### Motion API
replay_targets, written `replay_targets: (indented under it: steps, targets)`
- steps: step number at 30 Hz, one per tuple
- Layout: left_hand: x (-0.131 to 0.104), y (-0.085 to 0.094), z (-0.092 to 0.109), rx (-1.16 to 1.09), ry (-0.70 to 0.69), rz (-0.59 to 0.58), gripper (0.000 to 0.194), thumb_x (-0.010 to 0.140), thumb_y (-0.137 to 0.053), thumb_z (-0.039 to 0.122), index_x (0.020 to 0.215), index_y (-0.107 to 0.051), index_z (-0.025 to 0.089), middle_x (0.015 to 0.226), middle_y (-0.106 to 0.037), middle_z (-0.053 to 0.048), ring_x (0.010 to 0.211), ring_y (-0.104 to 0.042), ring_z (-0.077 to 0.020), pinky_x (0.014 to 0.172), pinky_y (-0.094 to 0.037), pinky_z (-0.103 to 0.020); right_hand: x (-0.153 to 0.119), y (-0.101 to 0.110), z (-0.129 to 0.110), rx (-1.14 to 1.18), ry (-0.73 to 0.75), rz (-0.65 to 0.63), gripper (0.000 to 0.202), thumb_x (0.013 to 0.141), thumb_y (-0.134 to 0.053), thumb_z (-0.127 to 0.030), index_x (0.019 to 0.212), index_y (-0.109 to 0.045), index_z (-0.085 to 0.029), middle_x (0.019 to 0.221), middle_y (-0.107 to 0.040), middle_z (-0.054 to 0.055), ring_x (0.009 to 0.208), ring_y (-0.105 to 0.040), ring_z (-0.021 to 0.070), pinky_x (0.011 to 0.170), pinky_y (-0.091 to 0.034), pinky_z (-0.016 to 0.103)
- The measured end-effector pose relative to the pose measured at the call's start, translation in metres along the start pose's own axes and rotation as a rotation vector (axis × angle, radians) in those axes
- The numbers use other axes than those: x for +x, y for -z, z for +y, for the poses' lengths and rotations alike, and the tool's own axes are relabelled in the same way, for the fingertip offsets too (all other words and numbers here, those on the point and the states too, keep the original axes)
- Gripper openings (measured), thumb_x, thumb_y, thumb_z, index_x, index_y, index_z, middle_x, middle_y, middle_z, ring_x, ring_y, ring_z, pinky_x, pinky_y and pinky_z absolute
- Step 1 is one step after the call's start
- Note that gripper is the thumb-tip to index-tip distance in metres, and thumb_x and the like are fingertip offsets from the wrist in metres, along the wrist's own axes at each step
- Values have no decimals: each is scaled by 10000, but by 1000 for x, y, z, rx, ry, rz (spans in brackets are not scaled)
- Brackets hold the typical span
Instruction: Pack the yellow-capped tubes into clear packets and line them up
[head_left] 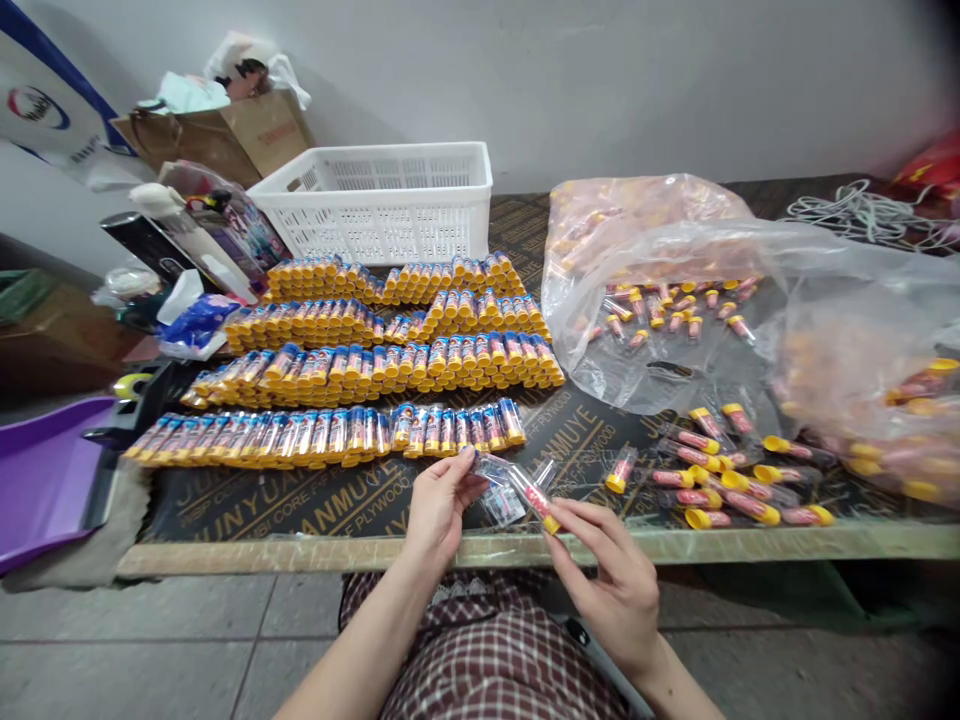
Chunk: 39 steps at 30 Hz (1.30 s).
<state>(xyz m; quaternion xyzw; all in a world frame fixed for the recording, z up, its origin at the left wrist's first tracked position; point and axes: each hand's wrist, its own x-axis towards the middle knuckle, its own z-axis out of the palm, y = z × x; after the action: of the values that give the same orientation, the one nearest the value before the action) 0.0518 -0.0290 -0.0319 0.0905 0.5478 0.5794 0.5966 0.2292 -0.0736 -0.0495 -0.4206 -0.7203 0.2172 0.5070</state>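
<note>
My right hand (pixel 611 575) pinches the yellow end of a small clear tube (pixel 535 494) with pink-red contents, which tilts up to the left. Between the thumb and fingers of my left hand (pixel 442 505) is a clear plastic sleeve (pixel 491 465) with a bit of blue at its end. The sleeve lies close to the tube's upper end; whether they touch I cannot tell. Under them, flat printed clear sleeves (pixel 502 506) rest on the table. A single yellow-ended tube (pixel 620 470) lies just right of my hands, and a loose pile of tubes (pixel 720 480) is farther right.
Rows of blue-and-yellow wrapped tubes (pixel 330 435) fill the left of the dark plywood table (pixel 300 505). Behind them stands a white basket (pixel 390 220). Large clear bags (pixel 645 215) of tubes lie at right, near a white cord (pixel 874 215). A purple dustpan (pixel 52 470) is far left.
</note>
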Motion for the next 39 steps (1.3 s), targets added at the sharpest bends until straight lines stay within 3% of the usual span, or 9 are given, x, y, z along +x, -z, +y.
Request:
replay_targets:
  steps: [6, 10, 13, 17, 20, 23, 34, 37, 39]
  targets:
    - [-7, -4, -1, 88, -2, -123, 349, 523, -842, 293, 767, -665, 117, 687, -667, -17, 603, -603, -96, 594, -512, -215, 2, -3, 5, 110, -61, -167, 420, 840, -502, -27, 1181, -590, -255, 1078, -592, 67, 984, -595, 163, 847, -515, 300]
    - [-12, -4, 0, 175, 89, -265, 436, 508, -852, 223, 887, -660, 127, 776, -701, -44, 648, -632, -112, 635, -510, -223, 4, -6, 14, 88, -59, -157, 482, 809, -510, -29, 1214, -551, -286, 1013, -560, 53, 932, -585, 156, 804, -526, 298]
    - [-16, -2, -2, 248, 147, -364, 375, 542, -837, 247, 851, -680, 103, 776, -701, -60, 646, -626, -113, 642, -503, -227, 12, -6, 17, 49, -34, -169, 670, 723, -550, -48, 1341, -410, -266, 1255, -453, 105, 1161, -488, 237, 930, -484, 402]
    - [-19, -1, -6, 305, 167, -404, 298, 602, -803, 310, 780, -695, 97, 701, -672, -39, 600, -590, -92, 605, -480, -212, 24, -4, 17, 132, 5, -359, 818, 633, -510, -50, 1405, -291, -207, 1490, -224, 118, 1363, -267, 298, 1054, -373, 478]
    - [-19, 0, -8, 330, 177, -409, 306, 582, -816, 300, 793, -702, 110, 701, -663, -27, 608, -584, -88, 602, -467, -202, 27, -3, 17, 189, 59, -434, 855, 599, -476, -40, 1412, -271, -202, 1436, -352, 99, 1332, -340, 255, 1098, -327, 448]
    - [-21, 0, -9, 347, 195, -412, 336, 571, -821, 307, 817, -708, 109, 726, -668, -36, 616, -585, -93, 599, -460, -204, 25, -4, 19, 212, 68, -410, 841, 595, -476, -48, 1398, -293, -213, 1358, -449, 78, 1279, -409, 230, 1102, -333, 417]
    - [-25, -3, -9, 329, 214, -403, 371, 557, -824, 327, 821, -697, 100, 719, -658, -42, 605, -582, -98, 593, -460, -208, 18, -9, 22, 287, -4, -368, 863, 571, -488, -76, 1397, -288, -227, 1361, -430, 86, 1248, -450, 264, 1034, -419, 423]
    - [-21, 1, -8, 375, 154, -416, 352, 638, -754, 413, 804, -685, 110, 717, -658, -50, 607, -584, -119, 602, -469, -236, 26, -8, 22, 263, 23, -377, 846, 581, -494, -73, 1391, -298, -222, 1353, -447, 84, 1243, -453, 257, 1040, -404, 415]
    - [-15, 6, -8, 554, 0, -383, 359, 732, -648, 471, 793, -685, 120, 710, -656, -59, 616, -587, -144, 615, -469, -262, 40, -8, 25, 209, 53, -343, 826, 596, -504, -72, 1384, -309, -223, 1344, -463, 81, 1239, -453, 252, 1051, -379, 417]
